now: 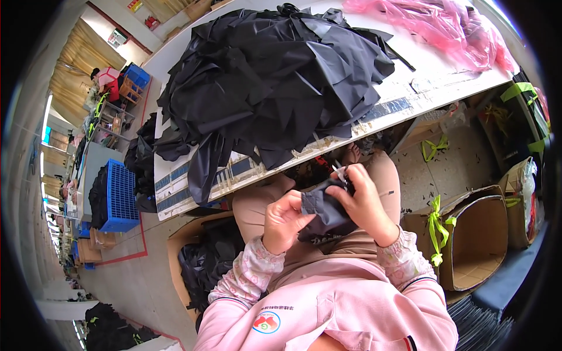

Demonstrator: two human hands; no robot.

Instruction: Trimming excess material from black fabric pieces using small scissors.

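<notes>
A small piece of black fabric [328,210] is stretched between my two hands above my lap. My left hand [285,221] pinches its left edge between thumb and fingers, where a stitched square corner shows. On the other side, my right hand [367,202] grips the fabric with its thumb on top. Thread snips [339,171], seen only as pale pointed metal tips, stick out of the curled right fingers; the rest is hidden in the palm. Just beyond my hands, a large heap of black fabric pieces [275,76] lies on the white table [433,93], some hanging over its front edge.
Pink plastic sheeting [433,29] covers the table's far right. A carton of black fabric [208,257] stands by my left leg; an open carton [477,245] with a yellow-green tie is on the right. Farther left are a blue crate [120,196] and another person [107,82].
</notes>
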